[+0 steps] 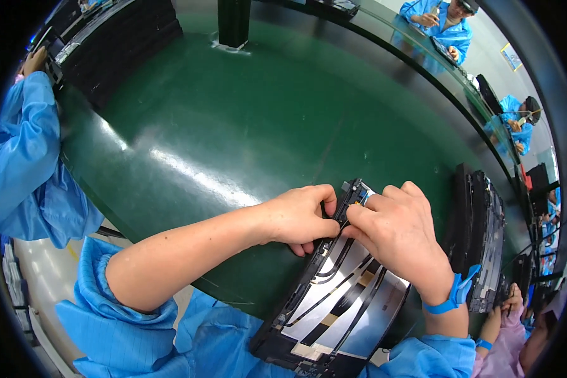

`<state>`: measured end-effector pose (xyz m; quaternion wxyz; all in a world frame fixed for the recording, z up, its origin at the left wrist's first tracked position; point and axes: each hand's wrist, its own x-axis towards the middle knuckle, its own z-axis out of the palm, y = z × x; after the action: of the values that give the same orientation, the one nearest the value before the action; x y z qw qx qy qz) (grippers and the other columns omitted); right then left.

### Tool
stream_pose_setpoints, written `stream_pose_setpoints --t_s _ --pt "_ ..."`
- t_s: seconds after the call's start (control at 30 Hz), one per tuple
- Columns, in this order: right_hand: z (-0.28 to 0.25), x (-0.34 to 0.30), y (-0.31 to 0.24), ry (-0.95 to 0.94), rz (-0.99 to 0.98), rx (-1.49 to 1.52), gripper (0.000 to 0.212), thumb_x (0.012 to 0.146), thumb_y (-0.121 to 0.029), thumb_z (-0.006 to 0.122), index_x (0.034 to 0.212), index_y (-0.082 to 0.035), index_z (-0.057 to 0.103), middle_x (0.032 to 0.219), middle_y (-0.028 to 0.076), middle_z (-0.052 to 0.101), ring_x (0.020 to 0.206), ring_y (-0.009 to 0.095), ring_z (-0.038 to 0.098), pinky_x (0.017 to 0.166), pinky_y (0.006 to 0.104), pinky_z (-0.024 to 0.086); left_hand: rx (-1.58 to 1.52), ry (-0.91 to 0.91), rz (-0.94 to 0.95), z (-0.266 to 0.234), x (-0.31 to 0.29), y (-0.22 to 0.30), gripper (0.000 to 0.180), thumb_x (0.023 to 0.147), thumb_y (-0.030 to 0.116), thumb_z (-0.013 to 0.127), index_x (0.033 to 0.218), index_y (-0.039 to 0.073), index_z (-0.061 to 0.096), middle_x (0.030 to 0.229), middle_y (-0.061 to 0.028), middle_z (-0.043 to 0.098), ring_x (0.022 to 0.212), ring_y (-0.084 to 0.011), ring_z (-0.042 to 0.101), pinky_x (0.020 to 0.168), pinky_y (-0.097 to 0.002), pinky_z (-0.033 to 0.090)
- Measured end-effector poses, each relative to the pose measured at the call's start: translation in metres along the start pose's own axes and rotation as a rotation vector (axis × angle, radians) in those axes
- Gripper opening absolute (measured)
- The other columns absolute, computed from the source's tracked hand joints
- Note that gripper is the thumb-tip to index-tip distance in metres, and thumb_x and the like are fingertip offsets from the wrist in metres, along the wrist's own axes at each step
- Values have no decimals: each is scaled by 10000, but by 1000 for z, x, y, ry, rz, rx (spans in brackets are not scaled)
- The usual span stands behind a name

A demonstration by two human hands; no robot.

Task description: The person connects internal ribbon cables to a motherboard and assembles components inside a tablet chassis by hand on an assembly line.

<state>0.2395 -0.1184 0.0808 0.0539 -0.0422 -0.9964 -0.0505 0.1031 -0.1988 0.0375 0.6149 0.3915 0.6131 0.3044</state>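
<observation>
So, left hand (299, 217) pinching the black frame edge of the flat panel (334, 296) | right hand (394, 230) fingers closed on the same top edge, blue wrist strap (453, 296) on | panel tilted off the near rim of the green desk (233, 138) | stacked black panels (482, 239) just right

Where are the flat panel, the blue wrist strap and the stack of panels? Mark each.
flat panel (334, 302), head view, on its silvery back.
blue wrist strap (453, 296), head view, on the band.
stack of panels (485, 239), head view, on the top edge.
</observation>
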Motion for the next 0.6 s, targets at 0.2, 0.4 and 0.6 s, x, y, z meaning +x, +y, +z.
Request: stream_pose_setpoints --t_s 0.2,0.4,0.6 --pt "5 -11 4 50 44 -96 221 635 -294 604 682 -110 491 545 20 492 532 175 491 637 334 326 -36 -22 1 0 1 -4 297 714 155 567 903 6 393 664 -73 492 520 -121 537 457 -228 479" --pt "-1 -16 18 17 263 492 218 704 -222 584 746 -50 458 621 102 526 559 256 528 489 344 397 -15 -25 -17 0 0 -1 287 722 153 557 906 5 394 662 -68 492 518 -120 537 463 -227 481" --pt "22 0 29 -97 248 750 165 695 -139 598 784 -23 522 541 90 504 485 181 495 458 270 373 -10 22 -28 4 2 0 272 723 153 551 899 9 403 654 -62 495 514 -123 536 455 -237 480"
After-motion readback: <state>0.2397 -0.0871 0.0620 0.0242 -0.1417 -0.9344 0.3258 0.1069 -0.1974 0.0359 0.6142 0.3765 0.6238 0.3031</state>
